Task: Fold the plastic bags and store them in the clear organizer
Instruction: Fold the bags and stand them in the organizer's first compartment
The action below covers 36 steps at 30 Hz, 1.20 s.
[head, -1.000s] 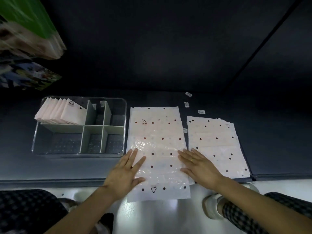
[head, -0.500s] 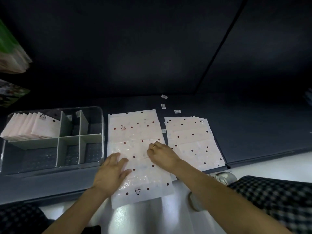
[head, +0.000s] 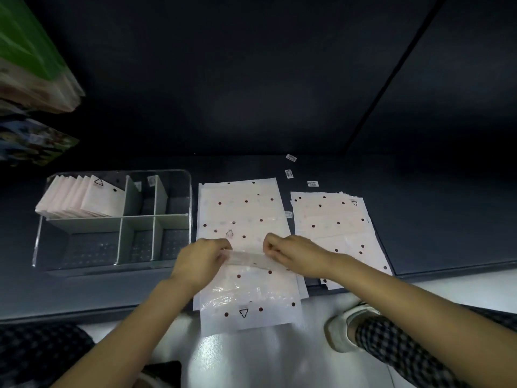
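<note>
Head view: both hands pinch a fold in the spotted plastic bag [head: 246,278].
The left hand [head: 202,260] and right hand [head: 293,254] grip its raised crease; the bag's long axis runs away from the person on the tabletop [head: 433,219]. Left stands the clear organizer [head: 114,219] holding folded bags [head: 84,201]; right lies a bag stack [head: 335,228].

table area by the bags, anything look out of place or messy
A few small white label stickers lie scattered on the dark surface behind the flat bag stack, one tucked between the two bag piles. The bag being folded overhangs the front edge. Folded bags sit tidy in the clear organizer.
</note>
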Each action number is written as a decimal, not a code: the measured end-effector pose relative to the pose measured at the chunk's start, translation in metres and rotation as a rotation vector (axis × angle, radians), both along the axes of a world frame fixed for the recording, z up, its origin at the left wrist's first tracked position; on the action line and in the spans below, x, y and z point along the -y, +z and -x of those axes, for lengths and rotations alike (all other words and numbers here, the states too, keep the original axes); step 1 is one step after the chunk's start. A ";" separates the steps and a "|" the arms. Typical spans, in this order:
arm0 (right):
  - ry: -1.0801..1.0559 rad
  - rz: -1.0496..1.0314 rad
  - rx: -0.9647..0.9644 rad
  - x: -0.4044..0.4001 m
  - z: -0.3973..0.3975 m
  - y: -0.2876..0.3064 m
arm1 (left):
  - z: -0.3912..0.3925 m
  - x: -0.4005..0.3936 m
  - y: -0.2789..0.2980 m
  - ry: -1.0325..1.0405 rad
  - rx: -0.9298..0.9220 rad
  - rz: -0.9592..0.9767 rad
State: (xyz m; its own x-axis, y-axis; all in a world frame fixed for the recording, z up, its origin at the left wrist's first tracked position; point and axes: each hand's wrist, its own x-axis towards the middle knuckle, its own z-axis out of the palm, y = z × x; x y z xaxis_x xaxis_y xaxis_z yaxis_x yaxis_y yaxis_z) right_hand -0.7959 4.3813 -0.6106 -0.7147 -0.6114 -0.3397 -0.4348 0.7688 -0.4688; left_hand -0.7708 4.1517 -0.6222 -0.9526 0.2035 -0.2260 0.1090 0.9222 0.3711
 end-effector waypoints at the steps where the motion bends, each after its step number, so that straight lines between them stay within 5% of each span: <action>1: -0.035 0.022 0.005 -0.002 0.005 0.003 | 0.004 0.000 0.004 0.009 0.015 -0.014; 8: -0.279 -0.013 0.004 -0.002 0.034 -0.008 | -0.002 -0.013 0.007 -0.041 -0.344 -0.081; 13: -0.334 0.057 -0.263 0.013 0.012 -0.029 | -0.028 -0.026 -0.024 -0.232 -0.319 0.036; 17: -0.241 0.069 -0.662 0.028 -0.024 -0.052 | -0.035 -0.027 -0.050 -0.293 -0.242 0.195; 19: -0.149 0.024 -0.712 0.032 -0.034 -0.061 | -0.033 -0.023 -0.064 -0.310 -0.156 0.258; 28: -0.074 -0.282 -0.295 0.029 -0.042 -0.089 | -0.028 -0.016 -0.084 -0.300 -0.091 0.286; 36: -0.070 -0.376 -0.272 -0.022 -0.044 -0.082 | -0.032 -0.004 -0.080 -0.291 -0.036 0.235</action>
State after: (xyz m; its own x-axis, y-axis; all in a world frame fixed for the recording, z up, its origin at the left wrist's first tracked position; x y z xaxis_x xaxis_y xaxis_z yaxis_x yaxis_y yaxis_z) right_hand -0.7515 4.4029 -0.6925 -0.8435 -0.4291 -0.3232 -0.4446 0.8953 -0.0283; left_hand -0.7384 4.1553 -0.7025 -0.8708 0.4133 -0.2661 0.3881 0.9103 0.1439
